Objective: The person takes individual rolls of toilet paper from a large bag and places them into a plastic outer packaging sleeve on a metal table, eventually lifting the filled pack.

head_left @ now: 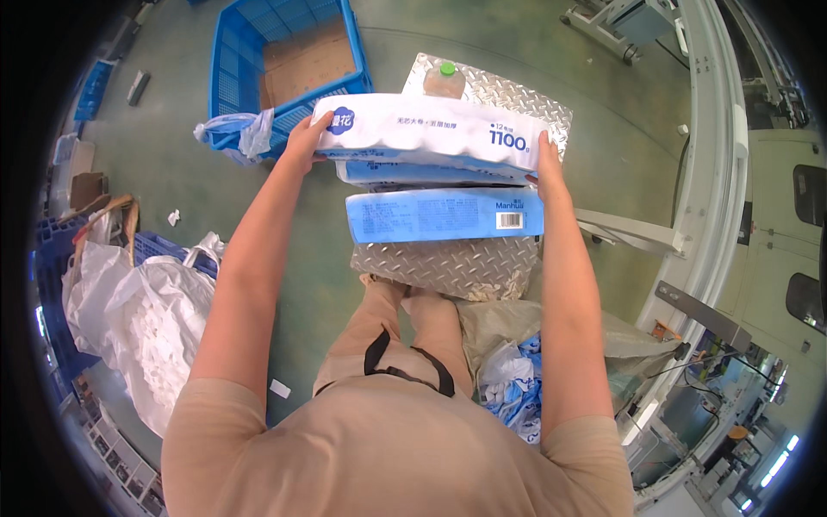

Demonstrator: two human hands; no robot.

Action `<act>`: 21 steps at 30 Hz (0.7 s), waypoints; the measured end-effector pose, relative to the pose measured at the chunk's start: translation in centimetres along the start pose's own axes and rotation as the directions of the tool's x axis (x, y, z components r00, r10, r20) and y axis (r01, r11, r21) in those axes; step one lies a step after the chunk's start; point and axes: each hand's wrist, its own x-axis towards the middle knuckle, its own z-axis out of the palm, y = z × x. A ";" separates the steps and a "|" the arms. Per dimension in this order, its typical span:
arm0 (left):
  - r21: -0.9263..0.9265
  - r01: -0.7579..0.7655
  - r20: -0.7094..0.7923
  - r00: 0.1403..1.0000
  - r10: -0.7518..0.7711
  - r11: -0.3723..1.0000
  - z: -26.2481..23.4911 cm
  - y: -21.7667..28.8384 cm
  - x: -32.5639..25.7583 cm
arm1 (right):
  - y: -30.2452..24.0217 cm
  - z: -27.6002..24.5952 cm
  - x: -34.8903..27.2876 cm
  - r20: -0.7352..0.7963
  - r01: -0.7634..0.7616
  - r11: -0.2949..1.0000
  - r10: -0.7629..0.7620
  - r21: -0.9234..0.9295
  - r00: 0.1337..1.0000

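Between my two hands is a long white-and-blue plastic-wrapped pack of toilet rolls (413, 129), its wrapper bulging over the rolls. My left hand (307, 142) grips its left end and my right hand (549, 168) its right end. Just below it lies a second blue pack (388, 173), partly covered by the held one. Nearer to me, a third pack (431, 215) rests with its printed blue side up. These two packs are over a silver diamond-plate metal surface (448, 263). A bottle with a green cap (444, 79) stands on the plate's far part.
A blue plastic crate (237, 65) with cardboard inside stands far left, a plastic bag on its corner. White sacks of scraps (159, 319) sit at left. At lower right is a sack with blue-white wrapper film (512, 388). A machine frame (702, 155) runs along the right.
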 end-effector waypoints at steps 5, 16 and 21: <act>0.057 -0.126 -0.099 0.986 0.131 0.990 0.6 -0.8 -5.4 | 1.3 -2.5 -4.0 -0.016 0.007 0.997 -0.006 0.075 1.000; 0.431 -0.338 -0.149 0.888 0.435 0.837 3.2 -9.5 -10.9 | 3.8 -3.4 -12.9 -0.108 0.297 0.345 -0.795 -0.890 0.598; 0.510 -0.320 -0.167 0.874 0.456 0.799 3.8 -8.5 -11.5 | 0.3 13.9 -16.5 0.567 0.878 0.265 -0.681 -0.399 0.463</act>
